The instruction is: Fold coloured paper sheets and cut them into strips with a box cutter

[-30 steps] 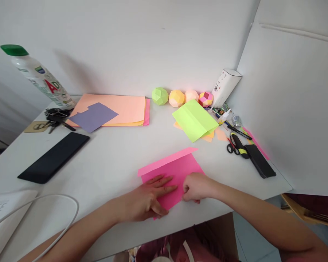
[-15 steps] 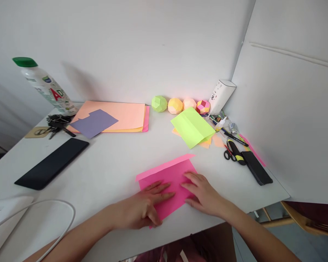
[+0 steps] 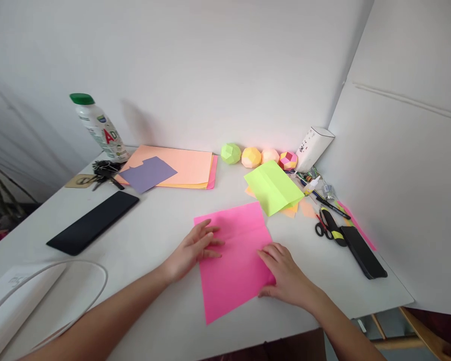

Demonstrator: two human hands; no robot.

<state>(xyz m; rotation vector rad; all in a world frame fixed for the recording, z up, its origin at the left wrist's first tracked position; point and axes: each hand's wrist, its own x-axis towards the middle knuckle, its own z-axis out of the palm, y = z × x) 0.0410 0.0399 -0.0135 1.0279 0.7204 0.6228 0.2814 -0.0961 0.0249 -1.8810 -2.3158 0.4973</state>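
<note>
A bright pink sheet of paper [image 3: 233, 271] lies nearly flat on the table, opened out, with a crease across its upper part. My left hand [image 3: 191, 248] is over the sheet's left edge, fingers spread apart and holding nothing. At the right edge, my right hand [image 3: 283, 273] rests on the paper with bent fingers and the thumb set apart near the lower right corner. Just beyond the sheet's upper right corner sits a creased lime green paper [image 3: 274, 188] on some orange pieces.
Stacked coloured paper [image 3: 188, 165] and a purple piece [image 3: 148, 174] lie at the back. Folded paper balls [image 3: 230, 153] line the wall. Scissors [image 3: 323, 228], a cutter [image 3: 332, 225] and a black case [image 3: 363, 250] are right. A black tablet [image 3: 93, 223], bottle [image 3: 101, 130] and white cable [image 3: 105, 281] are left.
The pink sheet's folded top flap has been opened out flat. My left hand has lifted from pressing the middle and moved up and left. The camera view has shifted slightly.
</note>
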